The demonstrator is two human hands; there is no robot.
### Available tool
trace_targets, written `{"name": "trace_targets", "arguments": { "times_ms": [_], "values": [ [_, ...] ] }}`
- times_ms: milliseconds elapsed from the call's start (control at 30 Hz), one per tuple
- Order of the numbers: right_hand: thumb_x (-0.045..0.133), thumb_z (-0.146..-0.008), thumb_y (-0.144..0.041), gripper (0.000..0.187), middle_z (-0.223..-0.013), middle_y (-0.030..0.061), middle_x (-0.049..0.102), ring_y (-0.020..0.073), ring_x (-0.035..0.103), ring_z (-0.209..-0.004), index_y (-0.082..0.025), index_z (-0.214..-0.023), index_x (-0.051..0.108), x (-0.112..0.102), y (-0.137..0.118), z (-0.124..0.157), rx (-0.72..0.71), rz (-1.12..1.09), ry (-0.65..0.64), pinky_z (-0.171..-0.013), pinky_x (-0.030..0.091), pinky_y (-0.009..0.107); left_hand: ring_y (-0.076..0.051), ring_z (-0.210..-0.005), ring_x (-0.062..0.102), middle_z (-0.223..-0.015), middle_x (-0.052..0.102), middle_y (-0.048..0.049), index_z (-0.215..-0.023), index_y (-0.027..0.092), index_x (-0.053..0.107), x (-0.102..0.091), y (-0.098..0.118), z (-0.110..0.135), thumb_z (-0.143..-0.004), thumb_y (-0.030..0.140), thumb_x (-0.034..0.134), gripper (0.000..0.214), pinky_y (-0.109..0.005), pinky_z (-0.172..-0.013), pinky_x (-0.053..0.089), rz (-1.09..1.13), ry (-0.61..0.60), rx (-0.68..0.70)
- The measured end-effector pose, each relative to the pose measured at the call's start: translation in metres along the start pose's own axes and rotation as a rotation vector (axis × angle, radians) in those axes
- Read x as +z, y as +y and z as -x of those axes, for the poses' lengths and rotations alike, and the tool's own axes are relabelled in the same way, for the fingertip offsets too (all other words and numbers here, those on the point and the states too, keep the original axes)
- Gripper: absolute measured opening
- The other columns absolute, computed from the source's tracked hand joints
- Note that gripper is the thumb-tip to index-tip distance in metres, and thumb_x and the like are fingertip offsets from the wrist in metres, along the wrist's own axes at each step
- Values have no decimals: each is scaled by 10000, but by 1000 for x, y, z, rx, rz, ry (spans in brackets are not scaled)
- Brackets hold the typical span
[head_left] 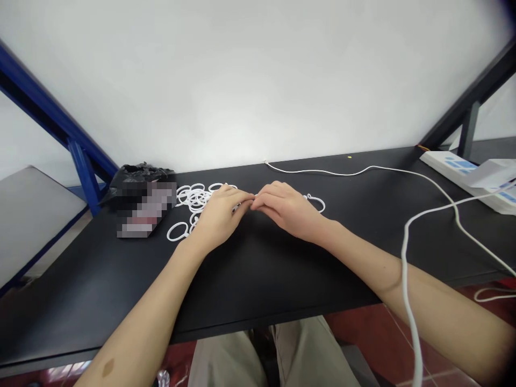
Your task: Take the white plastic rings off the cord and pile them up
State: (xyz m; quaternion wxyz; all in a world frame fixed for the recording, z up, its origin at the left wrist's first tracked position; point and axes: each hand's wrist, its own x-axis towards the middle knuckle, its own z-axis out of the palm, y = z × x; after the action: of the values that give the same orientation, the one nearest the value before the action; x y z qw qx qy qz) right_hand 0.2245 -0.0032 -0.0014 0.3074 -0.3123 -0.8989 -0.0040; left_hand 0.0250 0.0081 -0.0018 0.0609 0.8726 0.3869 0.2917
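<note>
Above the middle of the black table, my left hand [220,215] and my right hand [284,209] meet at the fingertips. Both are closed in a pinch around a small white piece [242,203]. It looks like part of a white curtain ring, but my fingers hide most of it. Just left of my left hand lies a loose pile of white curtain rings [196,200]. One curtain ring [177,231] rests apart at the pile's near side. Another white curtain ring [323,205], with a small eyelet, lies beyond my right hand, which partly covers it.
A black plastic bag [141,173] and a blurred-out box [149,209] stand at the left. White cable [371,167] runs along the back, and a nearer cable [405,258] crosses before my right forearm. A white-and-blue box [463,166] sits at the right end of the table [258,285].
</note>
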Motion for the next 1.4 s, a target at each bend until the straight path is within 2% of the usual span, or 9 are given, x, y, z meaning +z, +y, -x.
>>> {"name": "trace_targets", "arguments": {
  "times_ms": [167, 267, 433, 567, 733, 1033, 1167, 1267, 1400],
  "values": [
    [529, -944, -161, 130, -929, 33, 679, 168, 567, -879, -209, -937, 649, -1, -1, 1, 105, -181, 153, -816, 475, 329, -208, -892, 553, -910, 716, -25, -987, 223, 692, 0, 5, 1, -934, 288, 498, 212, -338, -793, 464, 35, 27, -82],
    [621, -890, -204, 92, -966, 31, 667, 160, 598, -891, -210, -976, 651, 4, 2, 1, 340, -321, 209, -820, 510, 325, -212, -865, 536, -847, 707, -26, -950, 221, 689, 2, 3, 0, -926, 309, 541, 174, -341, -781, 456, 8, 29, -37],
    [607, -890, -379, 268, -1018, 69, 655, 163, 653, -866, -180, -1069, 624, 10, 8, 0, 692, -558, 176, -800, 555, 339, -207, -875, 538, -880, 716, -24, -919, 229, 675, 5, -2, 0, -947, 275, 512, 171, -340, -793, 452, 27, 72, 19],
    [551, -922, -390, 264, -866, 19, 662, 123, 649, -708, -193, -1090, 598, 7, 4, -1, 693, -721, 147, -708, 562, 296, -199, -859, 536, -844, 705, -15, -908, 236, 670, 3, -1, 1, -959, 242, 464, 213, -324, -772, 452, 69, 71, 27],
    [567, -912, -346, 166, -746, -8, 644, 113, 630, -664, -186, -944, 598, 5, 5, 0, 618, -746, 212, -669, 533, 269, -191, -873, 536, -837, 687, -3, -907, 246, 666, 2, 2, 1, -951, 223, 472, 201, -311, -778, 450, 102, 51, 13],
    [559, -909, -351, 178, -710, -10, 638, 118, 575, -630, -189, -862, 613, 0, 11, -1, 573, -621, 185, -652, 486, 278, -192, -823, 521, -800, 647, -5, -908, 241, 638, 1, 10, 2, -960, 272, 473, 176, -318, -759, 445, 85, -19, 13],
    [601, -881, -424, 321, -885, 42, 683, 208, 611, -845, -211, -1121, 620, -7, 21, 4, 556, -166, 108, -814, 491, 383, -219, -871, 531, -866, 679, -26, -919, 237, 628, 1, 5, 0, -959, 295, 463, 180, -354, -784, 442, -17, 13, -51],
    [630, -833, -522, 464, -1065, 152, 638, 332, 556, -1049, -160, -1123, 646, -14, 38, 12, 594, 282, 15, -904, 449, 508, -254, -899, 525, -851, 686, -52, -887, 223, 630, 2, -2, 0, -948, 287, 469, 183, -393, -799, 430, -175, -14, -102],
    [615, -847, -524, 457, -1100, 183, 609, 363, 555, -1052, -152, -1108, 668, -16, 54, 20, 671, 400, -204, -860, 471, 512, -292, -938, 518, -880, 692, -74, -868, 211, 635, 5, -8, 2, -931, 274, 482, 177, -444, -832, 413, -291, -124, -123]
  ]
}}
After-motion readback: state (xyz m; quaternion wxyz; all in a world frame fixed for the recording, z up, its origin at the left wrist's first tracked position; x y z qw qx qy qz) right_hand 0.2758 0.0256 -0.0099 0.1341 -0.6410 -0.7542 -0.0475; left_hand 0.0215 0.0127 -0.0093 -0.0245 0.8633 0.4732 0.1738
